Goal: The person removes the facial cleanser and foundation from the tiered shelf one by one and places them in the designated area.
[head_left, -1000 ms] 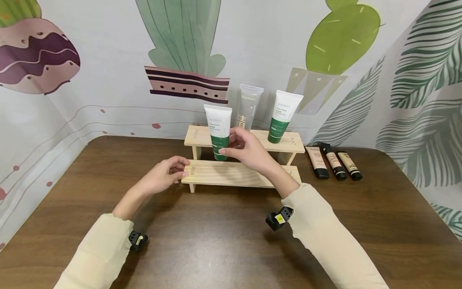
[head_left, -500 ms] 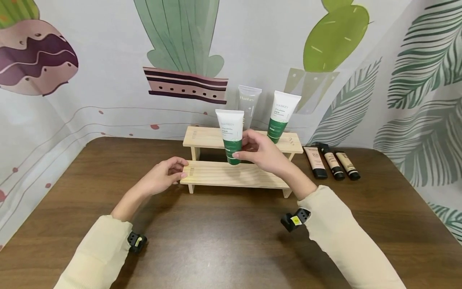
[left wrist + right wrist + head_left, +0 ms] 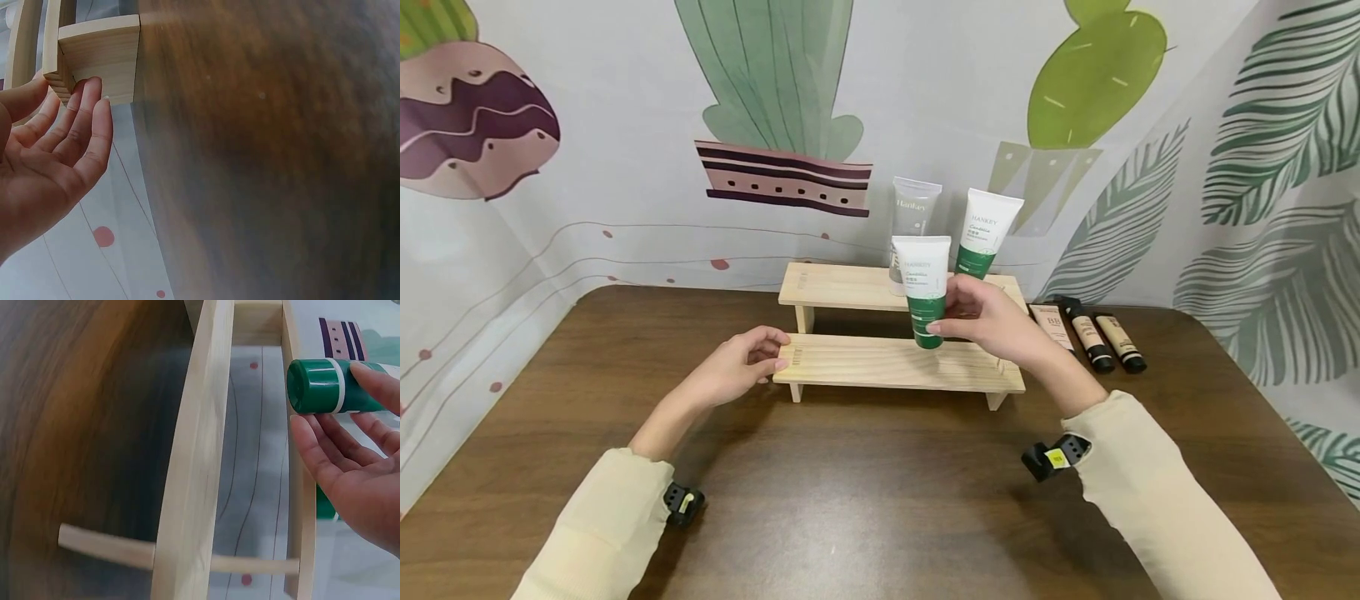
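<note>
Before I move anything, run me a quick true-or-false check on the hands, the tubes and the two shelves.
1. The right hand holds a green-and-white tube. True.
2. The left hand grips a tube. False: it grips the left end of the lower shelf.
3. The clear tube stands on the upper shelf. True.
4. The held tube rests on the lower shelf. False: the right wrist view shows it apart from that shelf.
5. Three small tubes lie on the table, right of the shelves. True.
</note>
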A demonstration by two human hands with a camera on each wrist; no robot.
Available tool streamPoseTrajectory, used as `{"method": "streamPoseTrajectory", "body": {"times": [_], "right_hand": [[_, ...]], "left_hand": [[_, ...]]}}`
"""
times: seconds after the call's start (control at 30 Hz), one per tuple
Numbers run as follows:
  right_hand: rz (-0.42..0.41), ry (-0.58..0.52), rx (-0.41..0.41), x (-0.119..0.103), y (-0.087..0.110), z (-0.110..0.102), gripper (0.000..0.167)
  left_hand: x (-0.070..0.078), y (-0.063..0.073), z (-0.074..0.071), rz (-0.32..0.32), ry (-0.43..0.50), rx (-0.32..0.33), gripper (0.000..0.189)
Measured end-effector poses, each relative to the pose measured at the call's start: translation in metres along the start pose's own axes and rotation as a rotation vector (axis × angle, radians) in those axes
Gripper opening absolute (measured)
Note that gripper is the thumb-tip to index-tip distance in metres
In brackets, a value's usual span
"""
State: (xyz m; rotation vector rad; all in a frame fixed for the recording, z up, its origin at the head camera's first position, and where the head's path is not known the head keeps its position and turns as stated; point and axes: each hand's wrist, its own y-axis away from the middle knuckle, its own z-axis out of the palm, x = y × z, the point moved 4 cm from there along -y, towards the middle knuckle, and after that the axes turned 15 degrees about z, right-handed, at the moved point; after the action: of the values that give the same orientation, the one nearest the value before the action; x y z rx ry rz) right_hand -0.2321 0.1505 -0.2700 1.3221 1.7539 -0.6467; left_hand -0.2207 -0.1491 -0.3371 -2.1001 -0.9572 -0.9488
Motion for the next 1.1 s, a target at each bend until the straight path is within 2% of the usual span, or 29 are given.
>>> {"method": "streamPoseTrajectory", "body": {"times": [0.33,0.53,0.83,1.1], "right_hand": [[0.080,0.025,0.018,0.019,0.012,-0.023,0.034],[0.100,0.042,0.047,0.029,0.022,-0.038,0.035],[0.154,0.138,0.095,0.046,0.038,-0.057,0.035],[0.178,0.131,0.093,0.058,0.056,-0.075,0.034]], "left_hand": [[0.001,0.000,0.000,0.006,0.000,-0.006,0.027],[-0.001,-0.001,0.000,0.007,-0.022,0.006,0.027],[-0.002,0.000,0.000,0.001,0.001,0.004,0.027],[-0.003,0.000,0.000,0.003,0.008,0.002,0.026]]}}
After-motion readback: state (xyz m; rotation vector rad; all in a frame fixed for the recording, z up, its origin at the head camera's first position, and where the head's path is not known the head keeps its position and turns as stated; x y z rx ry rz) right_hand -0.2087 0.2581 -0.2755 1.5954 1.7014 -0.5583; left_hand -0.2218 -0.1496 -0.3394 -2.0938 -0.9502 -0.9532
